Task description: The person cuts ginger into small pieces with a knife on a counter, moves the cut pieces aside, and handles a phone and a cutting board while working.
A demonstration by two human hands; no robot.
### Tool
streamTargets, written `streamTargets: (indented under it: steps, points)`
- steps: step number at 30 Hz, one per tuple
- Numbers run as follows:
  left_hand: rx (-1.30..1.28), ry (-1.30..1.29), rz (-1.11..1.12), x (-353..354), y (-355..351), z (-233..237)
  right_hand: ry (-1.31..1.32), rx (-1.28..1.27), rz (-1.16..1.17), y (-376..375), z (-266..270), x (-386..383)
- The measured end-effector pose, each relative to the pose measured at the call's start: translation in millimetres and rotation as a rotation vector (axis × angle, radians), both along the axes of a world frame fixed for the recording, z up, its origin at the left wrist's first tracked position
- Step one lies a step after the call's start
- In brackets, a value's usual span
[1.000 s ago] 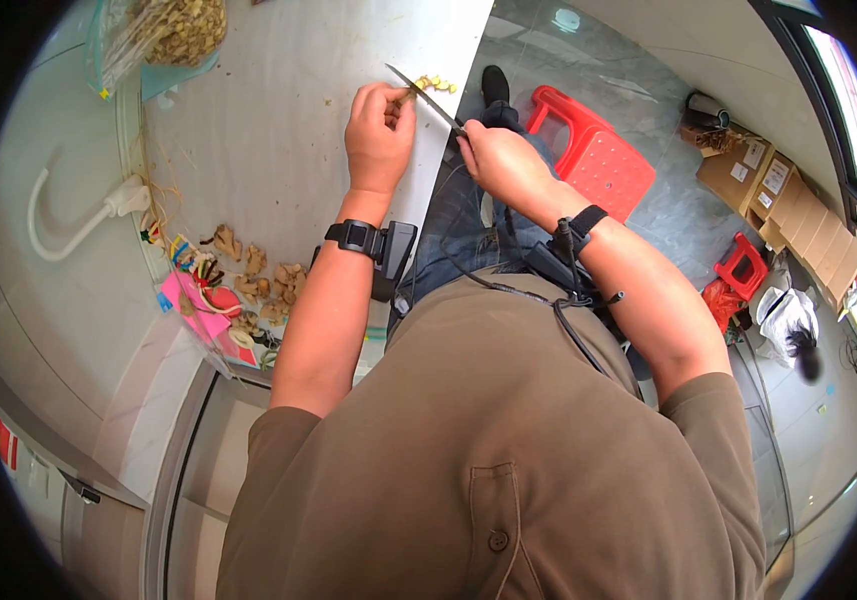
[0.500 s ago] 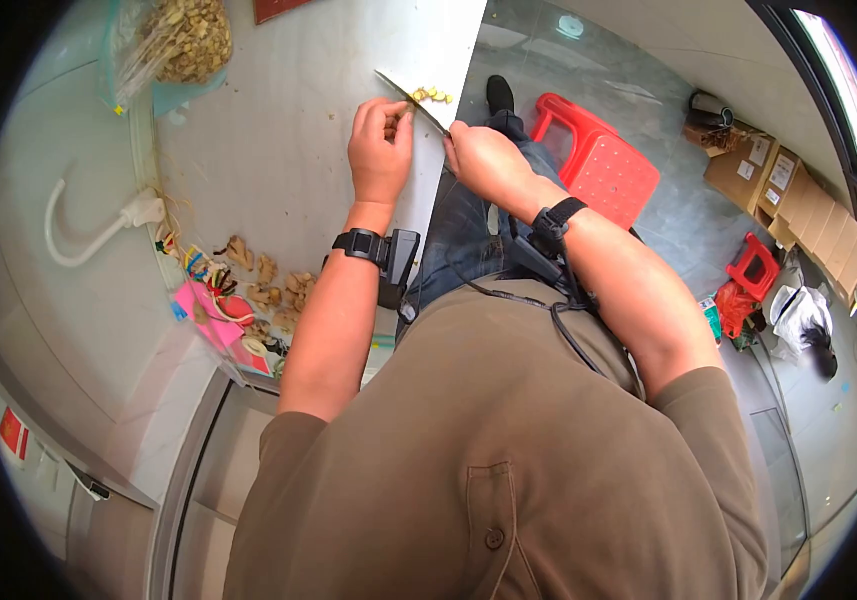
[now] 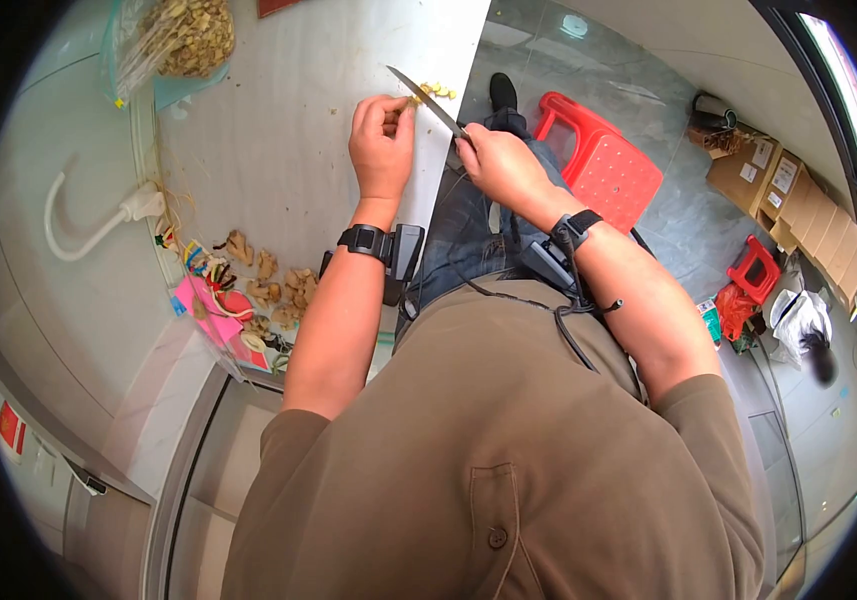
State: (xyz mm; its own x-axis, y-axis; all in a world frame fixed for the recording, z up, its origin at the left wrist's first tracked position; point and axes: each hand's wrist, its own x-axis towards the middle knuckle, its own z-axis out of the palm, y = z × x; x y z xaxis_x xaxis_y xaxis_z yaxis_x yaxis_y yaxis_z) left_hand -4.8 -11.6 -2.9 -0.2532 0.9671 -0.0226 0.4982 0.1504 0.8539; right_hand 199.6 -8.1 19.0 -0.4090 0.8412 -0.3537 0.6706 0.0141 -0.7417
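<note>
My right hand [image 3: 501,168] grips the handle of a knife [image 3: 424,97], its blade slanting up and left over the white table [image 3: 278,130]. Just left of the blade, my left hand [image 3: 382,150] has its fingers curled and pinched on a piece of ginger [image 3: 413,101], mostly hidden by the fingertips. Several pale yellow ginger slices [image 3: 439,90] lie on the far side of the blade, near the table edge.
Whole ginger roots [image 3: 293,290] lie at the table's near left, beside a pink packet [image 3: 206,308] and cords. A plastic bag of dried-looking slices [image 3: 188,40] sits at the far left. On the floor to the right are a red stool [image 3: 613,175] and cardboard boxes [image 3: 788,195].
The knife has lifted and turned, its blade moving a little right, away from my left fingertips. My right hand has shifted slightly right. My left hand stays nearly in place.
</note>
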Motion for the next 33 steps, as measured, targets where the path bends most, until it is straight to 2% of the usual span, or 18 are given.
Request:
streamTargets:
  steps: [33]
  points:
    - [0.002, 0.035, -0.008, 0.3, -0.2, -0.6, -0.119, 0.015, 0.111, 4.8, -3.7, -13.6]
